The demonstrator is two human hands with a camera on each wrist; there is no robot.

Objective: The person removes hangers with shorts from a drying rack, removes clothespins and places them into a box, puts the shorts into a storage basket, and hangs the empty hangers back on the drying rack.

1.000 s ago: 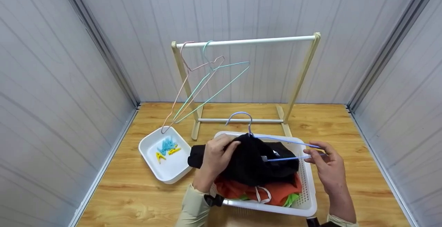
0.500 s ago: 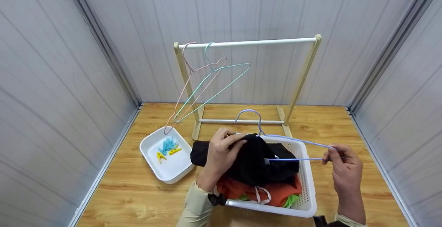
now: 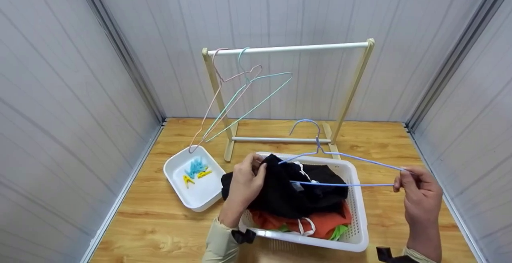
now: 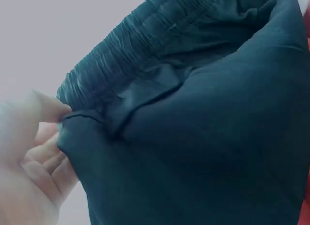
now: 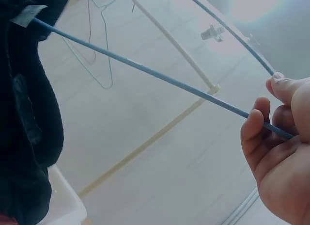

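Black pants (image 3: 276, 191) with a gathered elastic waistband lie bunched over the basket of clothes. My left hand (image 3: 244, 183) pinches their waistband at the left corner; the left wrist view shows thumb and fingers (image 4: 53, 108) on that edge. A blue wire hanger (image 3: 362, 159) has its left end inside the waist opening and its hook pointing up. At the hanger's right end, my right hand (image 3: 424, 193) grips both wires between thumb and curled fingers (image 5: 256, 123). A white drawstring (image 3: 303, 171) shows at the opening. Cloth hides the hanger's left tip.
Under the pants, a white basket (image 3: 312, 240) holds orange (image 3: 320, 223) and green cloth. Behind stands a rack (image 3: 304, 48) with pink (image 3: 207, 113) and mint hangers (image 3: 270, 94) at its left. A white tub (image 3: 206, 195) at left contains blue and yellow clothespins (image 3: 196, 167).
My right hand has moved right with the hanger, whose hook and left shoulder have shifted right. More of the left shoulder now shows. My left hand shifted slightly left, still holding the waistband.
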